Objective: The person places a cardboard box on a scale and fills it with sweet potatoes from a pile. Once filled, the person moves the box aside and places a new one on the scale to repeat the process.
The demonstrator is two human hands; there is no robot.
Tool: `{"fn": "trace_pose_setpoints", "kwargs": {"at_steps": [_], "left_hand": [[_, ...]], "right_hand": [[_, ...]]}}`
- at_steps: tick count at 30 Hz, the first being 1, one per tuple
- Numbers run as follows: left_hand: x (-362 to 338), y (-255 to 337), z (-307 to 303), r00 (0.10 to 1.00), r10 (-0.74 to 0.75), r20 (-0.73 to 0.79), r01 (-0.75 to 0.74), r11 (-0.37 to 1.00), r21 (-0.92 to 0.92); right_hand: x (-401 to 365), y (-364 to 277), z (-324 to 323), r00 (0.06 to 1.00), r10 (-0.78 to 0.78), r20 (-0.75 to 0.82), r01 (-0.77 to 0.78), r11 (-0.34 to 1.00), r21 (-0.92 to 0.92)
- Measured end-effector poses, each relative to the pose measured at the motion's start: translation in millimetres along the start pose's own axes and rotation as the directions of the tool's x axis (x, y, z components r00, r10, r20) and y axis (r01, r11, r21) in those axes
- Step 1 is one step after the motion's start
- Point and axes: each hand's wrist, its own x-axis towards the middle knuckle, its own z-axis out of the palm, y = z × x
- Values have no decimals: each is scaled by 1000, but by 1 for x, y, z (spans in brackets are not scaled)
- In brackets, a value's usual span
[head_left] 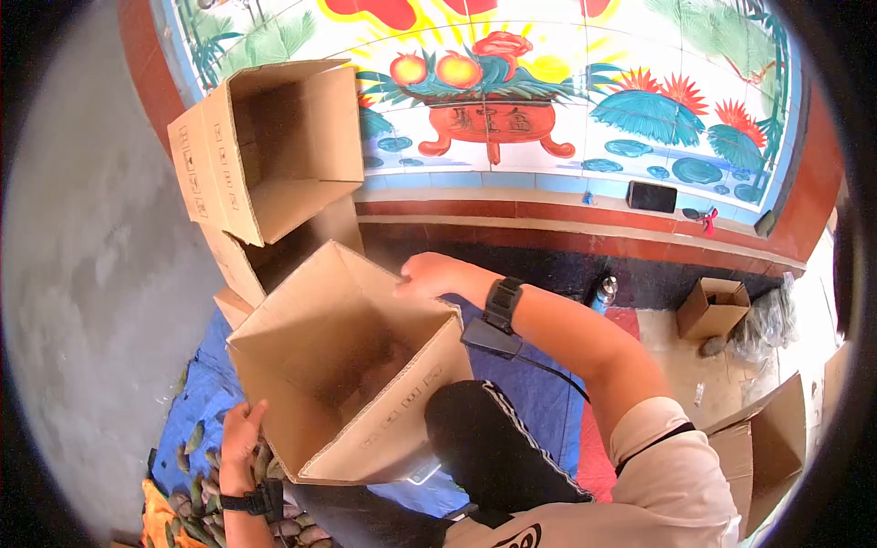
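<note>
An open cardboard box (pixel 301 310) is tilted in front of me, its open mouth facing up towards me and its inner walls in shadow. My right hand (pixel 437 276) is closed on the far right rim, fingers bent over the edge. Low on the left side, my left hand (pixel 241 431) presses against the outside wall near the corner, thumb at the edge and the other fingers partly hidden. The box leans by my knee (pixel 480 438) in dark trousers. Beneath my left hand lie several dark, elongated root-like pieces (pixel 196 498).
Stacked open cardboard boxes (pixel 297 137) stand at the back left against the wall. Blue sheeting (pixel 196 365) covers the floor. To the right are a bottle (pixel 605 294), a small box (pixel 713 309), clear plastic bags (pixel 769 320) and another open box (pixel 776 447). A phone (pixel 651 196) rests on the ledge.
</note>
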Motion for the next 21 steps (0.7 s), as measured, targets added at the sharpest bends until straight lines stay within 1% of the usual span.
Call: {"fn": "trace_pose_setpoints", "kwargs": {"at_steps": [1, 3, 4, 5, 6, 7, 9, 10, 12, 13, 15, 16, 17, 19, 20, 21], "left_hand": [[5, -3, 2, 1000, 1, 3, -1, 1000, 6], [14, -13, 7, 992, 118, -34, -118, 993, -1], [15, -13, 7, 994, 105, -35, -105, 994, 4], [20, -11, 6, 996, 80, -24, -79, 995, 64], [21, -7, 5, 999, 50, -14, -47, 991, 125], [20, -5, 5, 1000, 25, -17, -22, 991, 130], [20, 1, 7, 998, 59, -28, -58, 997, 50], [22, 1, 6, 998, 46, -34, -44, 998, 51], [24, -1, 4, 1000, -26, -14, 26, 1000, 7], [25, -2, 2, 999, -37, -12, 37, 999, 11], [30, -7, -2, 993, -114, -42, 116, 993, 35], [34, -10, -4, 992, -122, -31, 123, 992, 40], [38, -14, -6, 991, -129, -22, 130, 991, 40], [48, -21, -11, 990, -139, -5, 139, 989, 44], [55, -24, -15, 989, -147, 27, 144, 984, 100], [58, -22, -14, 986, -157, 57, 147, 977, 155]], "right_hand": [[1, -3, 1, 1000, 3, -3, -4, 998, -60], [5, -3, 4, 1000, 25, 9, -24, 996, -84], [10, -1, 5, 998, 57, 24, -54, 991, -120], [15, 0, 9, 995, 88, 46, -81, 985, -154], [18, 1, 9, 996, 80, 38, -72, 983, -171], [21, 2, 9, 1000, 9, 2, -8, 983, -183], [26, 1, 6, 999, 12, 36, -4, 978, -210], [28, -4, 3, 999, 3, 49, 7, 978, -207], [28, -15, -3, 978, 134, 158, -102, 976, -192], [26, -20, -5, 977, 134, 168, -102, 977, -187], [20, -27, -11, 959, 177, 223, -173, 984, -40], [21, -27, -11, 943, 202, 265, -215, 976, 20], [17, -30, -14, 944, 198, 265, -209, 978, 13], [21, -32, -15, 929, 246, 276, -238, 969, -62], [21, -31, -14, 926, 253, 278, -246, 967, -60], [20, -29, -13, 938, 240, 249, -227, 971, -79]]}}
